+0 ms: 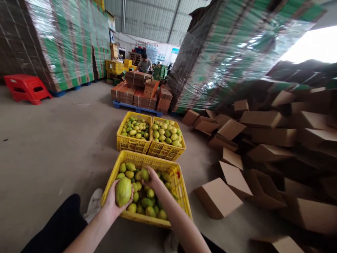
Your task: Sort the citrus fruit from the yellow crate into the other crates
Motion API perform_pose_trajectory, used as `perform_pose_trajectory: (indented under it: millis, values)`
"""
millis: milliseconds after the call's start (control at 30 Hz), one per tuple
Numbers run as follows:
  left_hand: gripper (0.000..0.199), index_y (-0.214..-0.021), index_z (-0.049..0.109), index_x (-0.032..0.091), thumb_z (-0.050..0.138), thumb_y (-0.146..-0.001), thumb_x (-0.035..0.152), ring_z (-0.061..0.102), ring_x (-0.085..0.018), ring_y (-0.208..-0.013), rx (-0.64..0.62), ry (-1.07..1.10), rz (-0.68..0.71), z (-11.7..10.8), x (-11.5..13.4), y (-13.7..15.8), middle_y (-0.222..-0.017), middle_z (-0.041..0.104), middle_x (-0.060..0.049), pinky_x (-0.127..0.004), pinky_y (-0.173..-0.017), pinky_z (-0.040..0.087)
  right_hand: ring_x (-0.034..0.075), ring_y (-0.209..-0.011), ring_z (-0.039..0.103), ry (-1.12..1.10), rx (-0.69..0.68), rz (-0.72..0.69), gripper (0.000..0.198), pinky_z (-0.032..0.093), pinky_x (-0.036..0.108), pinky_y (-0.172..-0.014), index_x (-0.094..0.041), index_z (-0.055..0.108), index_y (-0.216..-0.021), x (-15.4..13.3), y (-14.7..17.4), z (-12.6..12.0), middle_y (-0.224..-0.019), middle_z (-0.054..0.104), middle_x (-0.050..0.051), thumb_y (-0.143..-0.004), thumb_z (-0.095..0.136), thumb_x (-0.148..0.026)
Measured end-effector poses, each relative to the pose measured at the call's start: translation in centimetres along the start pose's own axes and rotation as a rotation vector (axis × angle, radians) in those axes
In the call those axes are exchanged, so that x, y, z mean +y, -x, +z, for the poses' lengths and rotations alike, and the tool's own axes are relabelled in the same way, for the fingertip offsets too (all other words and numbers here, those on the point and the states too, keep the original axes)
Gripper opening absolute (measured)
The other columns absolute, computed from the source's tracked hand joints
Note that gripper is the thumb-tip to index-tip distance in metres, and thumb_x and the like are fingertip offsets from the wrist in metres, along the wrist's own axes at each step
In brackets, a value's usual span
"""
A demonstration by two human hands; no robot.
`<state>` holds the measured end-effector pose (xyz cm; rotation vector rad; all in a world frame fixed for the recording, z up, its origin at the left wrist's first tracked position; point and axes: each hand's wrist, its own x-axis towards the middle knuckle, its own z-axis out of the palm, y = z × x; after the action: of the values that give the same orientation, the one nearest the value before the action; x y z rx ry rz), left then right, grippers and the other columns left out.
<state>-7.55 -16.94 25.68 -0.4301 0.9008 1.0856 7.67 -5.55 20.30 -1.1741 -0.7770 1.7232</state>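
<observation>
From my remote seat: left grip (113,203) cupped around a large fruit (123,191), palm beneath and fingers wrapped at its lower side, at the near-left part of the near yellow crate (181,182). Right grip (153,178) further in, fingertips bunched on a smaller fruit (144,174); blur there, so I can't make out each finger. Key relation, as I read it: the large fruit lies left of the right grip and closer to me, a gap between the two; its long axis runs roughly upright in my view, nearly end-on to the crate's far wall. For the loose fruit (150,211) in the crate, I have the right grip nearer to the middle of the heap, the left nearer to the left-hand pieces. Looks: large fruit is plump, oblong, yellow-green with lighter streaks down its length; no break in the skin that I can see. Smaller one is duller green, rounder, partly hidden by fingers. Heap mixes dark green with yellowish pieces. Crate sits on the floor (65,147), with two more fruit-filled ones, back-left crate (133,144) and back-right crate (164,153), just beyond; cartons (219,198) jumbled to the right.
</observation>
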Motion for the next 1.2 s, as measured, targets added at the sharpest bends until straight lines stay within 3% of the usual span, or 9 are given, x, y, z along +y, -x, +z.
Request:
perform_pose_trajectory:
  millis: [133,267,433,533,667,900,1033,1100,1200]
  values:
    - [0.026,-0.112,0.062,0.015,0.051,-0.094,0.03,0.07,-0.02,-0.056,0.009,0.025,0.026,-0.1,0.9,-0.2,-0.069,0.069,-0.005,-0.028,-0.048,0.056,0.017,-0.069,0.064,0.077,0.049,-0.002,0.032,0.057,0.032,-0.064,-0.021,0.062,-0.082,-7.2,-8.3,6.1,-0.068,0.062,-0.001,-0.081,0.071,-0.051]
    - [0.021,-0.107,0.061,0.015,0.051,-0.096,0.03,0.069,-0.02,-0.053,0.008,0.017,0.072,-0.4,1.2,-0.3,-0.068,0.069,-0.006,-0.028,-0.047,0.055,0.013,-0.067,0.063,0.219,0.044,-0.04,0.018,0.054,0.027,-0.067,-0.021,0.065,-0.078,-10.2,-9.5,7.3,-0.07,0.064,-0.002,-0.089,0.068,-0.034]
    - [0.021,-0.109,0.062,0.015,0.049,-0.097,0.027,0.07,-0.019,-0.055,0.057,-0.032,0.15,-1.2,1.2,-0.5,-0.071,0.071,-0.006,-0.028,-0.053,0.058,0.012,-0.059,0.057,0.364,-0.084,0.062,0.024,0.047,0.024,-0.06,-0.014,0.067,-0.058,-5.4,-1.1,1.5,-0.054,0.058,-0.003,-0.077,0.078,-0.024]
    - [0.022,-0.108,0.063,0.015,0.052,-0.096,0.03,0.07,-0.019,-0.056,0.103,-0.135,0.158,-1.4,0.2,-1.7,-0.07,0.071,-0.004,-0.029,-0.055,0.058,0.019,-0.072,0.067,0.35,-0.176,0.154,0.038,0.053,0.029,-0.06,-0.015,0.075,-0.087,-1.3,5.2,-1.2,-0.086,0.074,0.007,-0.065,0.088,-0.043]
    - [0.023,-0.105,0.065,0.014,0.048,-0.097,0.027,0.075,-0.022,-0.075,0.079,-0.267,0.181,-1.6,-3.2,-4.1,-0.082,0.076,-0.008,-0.031,-0.068,0.06,0.027,-0.098,0.07,0.18,-0.255,0.139,0.083,0.061,0.039,-0.07,-0.028,0.058,-0.129,3.8,10.2,-1.7,-0.128,0.064,0.01,-0.059,0.086,-0.063]
    - [0.023,-0.101,0.073,0.019,0.071,-0.082,0.033,0.058,-0.027,-0.132,-0.228,-0.865,0.198,-2.3,-5.9,-4.8,-0.133,0.068,-0.011,-0.029,-0.088,0.056,0.021,-0.069,0.068,-0.014,0.278,0.082,0.096,0.051,0.027,-0.048,-0.025,0.048,-0.124,7.3,13.0,-3.7,-0.096,0.068,0.002,-0.043,0.094,-0.049]
    - [0.042,-0.077,0.068,0.018,0.081,-0.067,0.056,0.067,-0.014,-0.069,-0.307,-1.082,0.263,-2.0,-4.9,-4.2,-0.083,0.074,-0.005,-0.02,-0.054,0.048,0.019,-0.058,0.066,-0.223,0.387,0.009,0.088,0.046,0.026,-0.045,-0.025,0.052,-0.123,5.6,16.0,-7.8,-0.088,0.072,0.001,-0.049,0.093,-0.048]
    - [0.058,-0.058,0.053,0.02,0.073,-0.062,0.074,0.04,-0.006,-0.036,-0.288,-1.178,0.311,-1.9,-4.8,-4.2,-0.045,0.05,0.005,-0.019,-0.039,0.027,0.019,-0.055,0.065,-0.285,0.381,-0.069,0.08,0.044,0.026,-0.043,-0.024,0.055,-0.121,4.7,18.0,-9.6,-0.086,0.074,0.002,-0.055,0.092,-0.05]
    - [0.065,-0.046,0.035,0.024,0.055,-0.068,0.083,0.021,-0.005,-0.029,-0.28,-1.356,0.342,-1.8,-4.9,-4.3,-0.031,0.027,0.007,-0.024,-0.037,0.012,0.019,-0.058,0.067,-0.325,0.388,-0.18,0.068,0.044,0.026,-0.044,-0.023,0.06,-0.115,3.9,21.0,-11.1,-0.092,0.076,0.005,-0.061,0.09,-0.053]
